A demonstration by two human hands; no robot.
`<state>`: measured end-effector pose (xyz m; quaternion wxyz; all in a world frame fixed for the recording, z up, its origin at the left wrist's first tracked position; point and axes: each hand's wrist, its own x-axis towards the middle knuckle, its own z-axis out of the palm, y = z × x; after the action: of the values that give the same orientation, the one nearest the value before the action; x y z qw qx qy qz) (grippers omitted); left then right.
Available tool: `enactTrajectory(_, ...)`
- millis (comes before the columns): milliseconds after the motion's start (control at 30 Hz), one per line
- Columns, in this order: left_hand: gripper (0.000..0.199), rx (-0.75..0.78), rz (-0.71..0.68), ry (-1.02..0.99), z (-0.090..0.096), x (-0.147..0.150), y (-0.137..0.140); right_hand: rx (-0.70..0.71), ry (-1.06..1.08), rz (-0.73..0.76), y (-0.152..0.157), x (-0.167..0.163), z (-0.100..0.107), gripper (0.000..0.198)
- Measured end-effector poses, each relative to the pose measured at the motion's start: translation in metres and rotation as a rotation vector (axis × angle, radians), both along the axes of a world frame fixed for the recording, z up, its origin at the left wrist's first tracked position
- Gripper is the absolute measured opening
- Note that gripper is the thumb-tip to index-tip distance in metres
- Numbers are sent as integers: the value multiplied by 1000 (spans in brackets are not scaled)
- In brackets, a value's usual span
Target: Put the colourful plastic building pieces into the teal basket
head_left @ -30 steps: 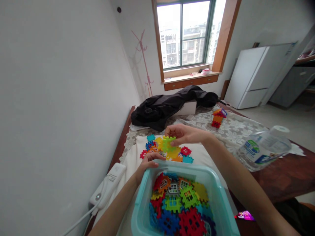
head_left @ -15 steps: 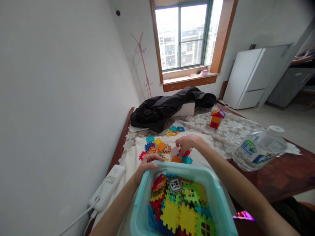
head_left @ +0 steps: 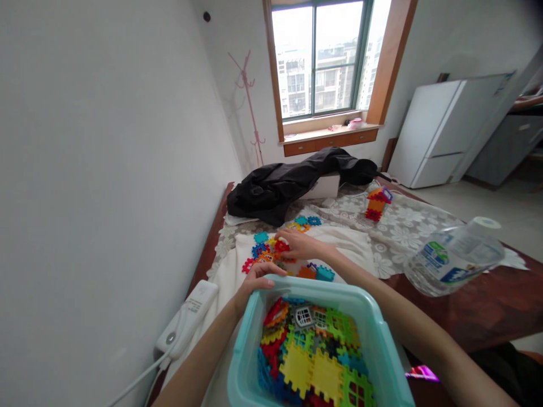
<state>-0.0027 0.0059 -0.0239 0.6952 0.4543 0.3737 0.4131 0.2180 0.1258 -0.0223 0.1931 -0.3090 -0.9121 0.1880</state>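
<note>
Left hand (head_left: 259, 278) grips the rim of the pale-blue tub (head_left: 331, 289), lower centre; toy pieces (head_left: 297, 367) inside. Right hand (head_left: 300, 245), mid-frame, pinches a red piece (head_left: 281, 246) by loose pieces (head_left: 259, 250).

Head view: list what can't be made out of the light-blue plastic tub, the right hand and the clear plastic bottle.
All in the head view:
Light-blue plastic tub: near side, cut off by the bottom edge.
Lower pieces in it: hidden under the yellow square toothed plastic pieces.
Right hand: some fingertips, apparently behind the red toothed plastic piece.
Clear plastic bottle: label's fine print, too small.
</note>
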Motion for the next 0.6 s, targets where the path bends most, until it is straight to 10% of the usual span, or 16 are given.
enactTrajectory(200, 36, -7, -10, 4, -1, -1, 1, 30, -157, 5, -1, -9, -11, 14)
enactTrajectory(600, 38, -18, -18, -2, -2, -1, 2, 85, -437, -23, -15, -6, -1, 49)
